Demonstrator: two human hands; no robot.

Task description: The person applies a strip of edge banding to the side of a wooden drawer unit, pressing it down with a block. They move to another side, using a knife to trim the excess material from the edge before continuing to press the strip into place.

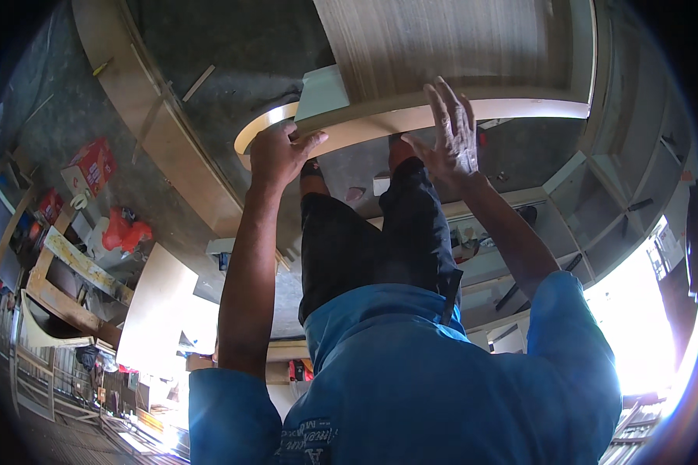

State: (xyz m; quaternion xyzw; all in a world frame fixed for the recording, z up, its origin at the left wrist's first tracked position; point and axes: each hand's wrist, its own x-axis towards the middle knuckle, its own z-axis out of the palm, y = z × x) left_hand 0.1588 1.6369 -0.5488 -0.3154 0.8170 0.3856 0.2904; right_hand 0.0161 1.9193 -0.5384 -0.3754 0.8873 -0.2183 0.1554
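A large wood-grain panel (450, 46) lies in front of me at the top of the view. Along its near edge runs a long, pale, thin strip (520, 109), which bends into a loop at the left end. My left hand (278, 153) is closed on the strip near that loop, with its thumb stretched along the edge. The curled fingers hide the exact grip. My right hand (451, 139) is open, fingers spread and raised, by the strip's right half. Whether its palm touches the strip I cannot tell. A pale flat piece (322, 93) sits by the panel's left corner.
A long wooden board (171, 147) crosses the floor on the left. Beyond it are a red carton (90, 167), a red plastic bag (124, 229) and wood offcuts. Open cabinet frames (589, 190) stand on the right. A thin wood stick (199, 83) lies on the floor.
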